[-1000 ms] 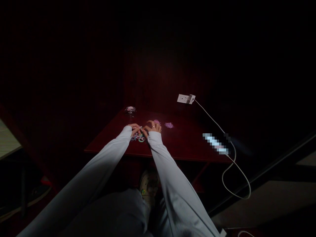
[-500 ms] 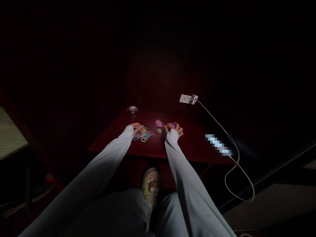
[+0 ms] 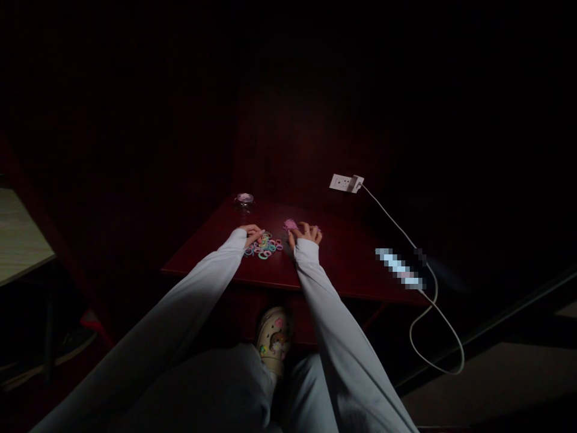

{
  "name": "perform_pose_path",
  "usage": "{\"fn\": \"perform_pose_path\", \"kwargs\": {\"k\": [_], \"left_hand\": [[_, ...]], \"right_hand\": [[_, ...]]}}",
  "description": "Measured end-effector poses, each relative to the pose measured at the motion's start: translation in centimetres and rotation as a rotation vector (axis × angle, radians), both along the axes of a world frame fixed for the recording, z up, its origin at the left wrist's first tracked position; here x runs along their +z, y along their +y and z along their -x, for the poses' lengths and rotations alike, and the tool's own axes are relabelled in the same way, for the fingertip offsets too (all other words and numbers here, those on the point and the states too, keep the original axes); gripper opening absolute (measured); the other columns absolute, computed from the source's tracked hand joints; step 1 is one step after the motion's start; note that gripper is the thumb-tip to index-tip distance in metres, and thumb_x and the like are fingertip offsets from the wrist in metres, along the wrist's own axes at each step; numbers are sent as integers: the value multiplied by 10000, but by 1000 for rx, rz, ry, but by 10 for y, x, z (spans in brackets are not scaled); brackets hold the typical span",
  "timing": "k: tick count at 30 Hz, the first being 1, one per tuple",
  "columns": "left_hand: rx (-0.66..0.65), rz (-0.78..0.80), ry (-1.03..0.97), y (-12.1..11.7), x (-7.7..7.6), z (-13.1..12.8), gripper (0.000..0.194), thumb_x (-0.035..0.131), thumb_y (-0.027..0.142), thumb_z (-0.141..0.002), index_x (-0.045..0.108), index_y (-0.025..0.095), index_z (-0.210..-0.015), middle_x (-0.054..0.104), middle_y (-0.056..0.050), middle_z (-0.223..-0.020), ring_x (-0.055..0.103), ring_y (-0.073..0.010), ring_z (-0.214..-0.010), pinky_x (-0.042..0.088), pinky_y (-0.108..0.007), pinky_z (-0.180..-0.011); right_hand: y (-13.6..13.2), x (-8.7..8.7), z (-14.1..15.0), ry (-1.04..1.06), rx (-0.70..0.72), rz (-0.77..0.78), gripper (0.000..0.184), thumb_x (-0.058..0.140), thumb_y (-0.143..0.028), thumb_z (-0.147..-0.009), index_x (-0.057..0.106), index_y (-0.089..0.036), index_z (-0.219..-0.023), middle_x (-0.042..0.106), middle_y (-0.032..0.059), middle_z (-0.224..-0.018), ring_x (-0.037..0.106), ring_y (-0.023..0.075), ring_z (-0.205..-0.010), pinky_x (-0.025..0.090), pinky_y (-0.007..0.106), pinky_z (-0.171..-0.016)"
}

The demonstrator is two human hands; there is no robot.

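My left hand (image 3: 251,233) is at the left edge of a pile of multicoloured hair ties (image 3: 269,246). Its fingers are pinched together, and whatever is between them is too small to make out. My right hand (image 3: 307,233) is over the table to the right of that pile, palm down, its fingers apart and curved. Just beyond its thumb side lies a small pink heap (image 3: 290,224). A purple heap (image 3: 320,230) shows only partly past its fingers. The small pale heap near them is hidden under this hand.
On the dark red table (image 3: 351,264) a clear jar (image 3: 244,200) stands at the back left. A wall socket (image 3: 342,183) has a charger, whose white cable (image 3: 387,210) runs to a blurred bright device (image 3: 399,269) at the right. A decorated clog (image 3: 273,340) is below the table edge.
My right hand has moved left from the purple heap, now covering the pale heap, and its fingers have spread. My left hand stays at the hair ties, almost unmoved.
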State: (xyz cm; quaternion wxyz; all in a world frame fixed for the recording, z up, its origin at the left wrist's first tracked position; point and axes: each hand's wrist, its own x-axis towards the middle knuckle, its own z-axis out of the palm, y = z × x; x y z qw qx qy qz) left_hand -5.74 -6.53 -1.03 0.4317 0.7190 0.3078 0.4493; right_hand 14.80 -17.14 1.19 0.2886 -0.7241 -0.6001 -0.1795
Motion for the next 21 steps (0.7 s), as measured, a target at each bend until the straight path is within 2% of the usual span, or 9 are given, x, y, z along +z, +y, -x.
{"fn": "perform_pose_path", "kwargs": {"k": [3, 5, 12, 16, 21], "left_hand": [[-31, 24, -15, 3, -1, -1, 553, 816, 742, -706, 711, 199, -716, 772, -56, -636, 706, -193, -577, 511, -262, -540], [-47, 26, -17, 5, -2, -1, 530, 834, 713, -702, 721, 196, -723, 770, -58, -629, 717, -201, -586, 529, -270, -558], [-42, 18, 2, 7, -6, -1, 543, 805, 724, -657, 756, 193, -757, 773, -73, -643, 685, -200, -562, 471, -269, -510], [-27, 17, 15, 7, -6, -2, 515, 812, 698, -626, 757, 195, -723, 773, -79, -627, 685, -205, -554, 465, -276, -514], [-14, 5, 16, 7, -3, -2, 518, 807, 720, -627, 750, 212, -706, 770, -69, -614, 685, -204, -558, 482, -280, -534]], "right_hand": [[1, 3, 17, -65, 139, 58, 305, 588, -463, -1089, 817, -361, -1264, 646, 51, -1478, 446, 305, -1301, 276, 447, -1115], [3, 3, 25, -80, 176, 90, 287, 633, -497, -1067, 819, -380, -1251, 641, 34, -1486, 440, 305, -1308, 272, 439, -1113], [7, 0, 29, -90, 206, 109, 237, 657, -451, -1064, 832, -380, -1207, 637, 11, -1502, 441, 296, -1315, 274, 429, -1121], [5, 1, 30, -81, 208, 85, 223, 652, -434, -1068, 847, -370, -1154, 651, 11, -1478, 447, 296, -1304, 294, 424, -1112], [6, 3, 32, -55, 211, 122, 200, 730, -419, -1022, 846, -379, -1179, 652, 14, -1470, 457, 297, -1300, 318, 420, -1103]]}}
